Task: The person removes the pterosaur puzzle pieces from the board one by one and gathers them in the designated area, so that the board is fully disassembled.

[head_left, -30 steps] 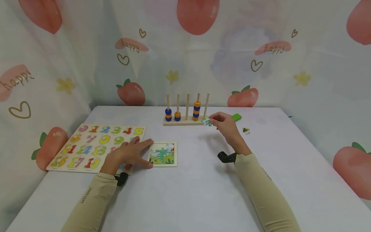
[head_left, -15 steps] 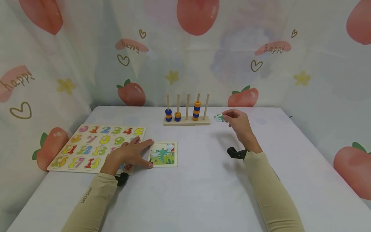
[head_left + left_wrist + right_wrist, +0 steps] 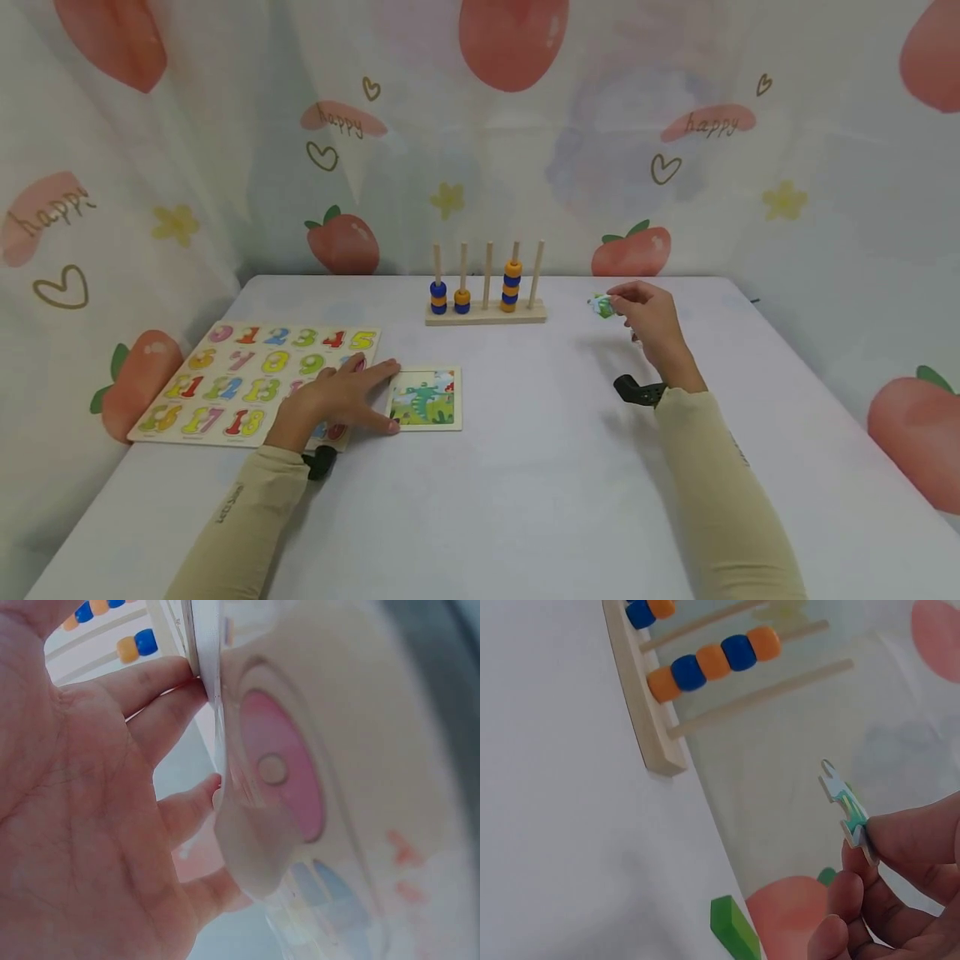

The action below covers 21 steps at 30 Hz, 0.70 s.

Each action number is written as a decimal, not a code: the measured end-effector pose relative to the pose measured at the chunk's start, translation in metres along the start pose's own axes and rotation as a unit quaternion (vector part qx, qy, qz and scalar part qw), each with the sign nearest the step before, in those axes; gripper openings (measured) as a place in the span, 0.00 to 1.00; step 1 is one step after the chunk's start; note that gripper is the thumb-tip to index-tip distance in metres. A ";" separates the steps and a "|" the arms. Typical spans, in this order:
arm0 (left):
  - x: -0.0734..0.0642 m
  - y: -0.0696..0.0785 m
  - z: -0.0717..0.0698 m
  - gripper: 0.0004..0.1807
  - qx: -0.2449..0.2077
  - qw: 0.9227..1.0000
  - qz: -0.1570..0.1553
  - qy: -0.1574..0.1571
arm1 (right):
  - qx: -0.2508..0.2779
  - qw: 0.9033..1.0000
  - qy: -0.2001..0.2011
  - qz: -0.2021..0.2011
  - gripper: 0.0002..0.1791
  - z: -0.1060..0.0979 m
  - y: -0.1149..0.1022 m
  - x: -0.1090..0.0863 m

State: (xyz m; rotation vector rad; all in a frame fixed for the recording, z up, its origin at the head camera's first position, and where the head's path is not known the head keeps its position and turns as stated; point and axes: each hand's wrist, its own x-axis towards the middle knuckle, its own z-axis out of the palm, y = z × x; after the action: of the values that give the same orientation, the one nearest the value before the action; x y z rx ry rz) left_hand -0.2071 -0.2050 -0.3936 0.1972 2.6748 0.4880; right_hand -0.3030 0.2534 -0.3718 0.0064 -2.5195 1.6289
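My right hand (image 3: 660, 329) pinches a jigsaw piece (image 3: 602, 306) between thumb and fingers, above the table at the right. In the right wrist view that jigsaw piece (image 3: 846, 810) shows nearly edge-on, white and green. Spread wide, my left hand (image 3: 333, 404) lies over the right side of the number board, its thumb and a fingertip touching the left edge of a small wooden puzzle tray (image 3: 459, 400). A green dinosaur picture (image 3: 423, 404) fills much of the tray. Another jigsaw piece (image 3: 634, 337) lies on the table, mostly hidden behind my right hand.
The number puzzle board (image 3: 247, 367) lies at the left, partly under my left hand. A wooden peg counter (image 3: 486, 317) with blue and orange beads stands at the back. In the right wrist view a green block (image 3: 733, 928) sits near the table's far edge.
My right hand has moved right with the jigsaw piece, away from the peg counter, and now hides the green block in the head view. My left hand has stayed at the tray.
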 end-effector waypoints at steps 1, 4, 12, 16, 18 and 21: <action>0.000 0.000 0.000 0.59 0.002 1.000 0.000 0.000 | -0.004 1.000 0.000 0.004 0.21 -0.003 0.002 0.000; -0.001 0.002 -0.001 0.59 -0.004 1.000 -0.007 -0.003 | -0.019 1.000 -0.002 0.008 0.22 -0.014 0.010 0.003; 0.000 0.001 -0.001 0.59 -0.002 1.000 -0.002 0.001 | -0.065 0.997 -0.001 0.029 0.23 -0.044 0.025 0.010; 0.003 0.000 0.001 0.59 -0.001 1.000 0.001 0.003 | -0.084 0.995 0.000 0.044 0.23 -0.056 0.030 0.012; 0.004 -0.001 0.002 0.59 -0.003 1.000 -0.001 0.005 | -0.096 0.994 -0.003 0.050 0.23 -0.061 0.034 0.013; 0.005 -0.001 0.003 0.58 -0.003 1.000 0.001 0.008 | -0.107 0.993 -0.007 0.056 0.24 -0.066 0.039 0.014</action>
State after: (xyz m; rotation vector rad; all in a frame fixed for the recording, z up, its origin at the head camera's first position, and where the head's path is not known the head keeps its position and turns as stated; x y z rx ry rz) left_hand -0.2105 -0.2039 -0.3984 0.1950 2.6881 0.5001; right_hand -0.3124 0.3306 -0.3788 -0.1488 -2.7365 1.3886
